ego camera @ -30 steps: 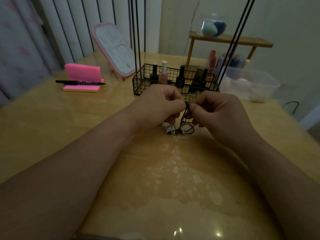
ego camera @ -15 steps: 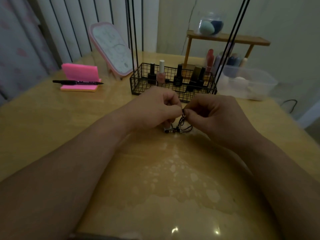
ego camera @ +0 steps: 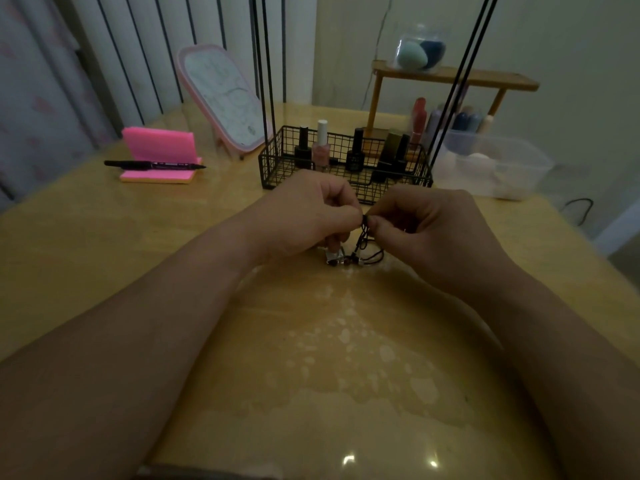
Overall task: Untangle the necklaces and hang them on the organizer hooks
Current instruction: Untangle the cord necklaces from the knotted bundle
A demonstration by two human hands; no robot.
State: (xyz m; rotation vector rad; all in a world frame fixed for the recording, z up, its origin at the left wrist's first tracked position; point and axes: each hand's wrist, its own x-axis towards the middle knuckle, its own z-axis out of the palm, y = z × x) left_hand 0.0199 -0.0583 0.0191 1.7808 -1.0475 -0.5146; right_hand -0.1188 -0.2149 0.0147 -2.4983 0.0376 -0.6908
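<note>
A tangle of thin black necklace cords hangs between my two hands, its lower loops and small beads lying on the wooden table. My left hand pinches the top of the tangle with thumb and forefinger. My right hand pinches the same knot from the other side, fingertips almost touching the left ones. The black wire organizer stands just behind my hands; its tall thin rods rise out of the picture, so its hooks are hidden.
Nail polish bottles stand in the organizer's basket. A pink notepad with a black pen lies at the left, a pink-framed mirror behind it. At the right are a clear plastic box and a wooden shelf.
Both hands have stayed at the knot, the fingers working closer together. The hanging cords have shortened slightly; the view has shifted a little.
</note>
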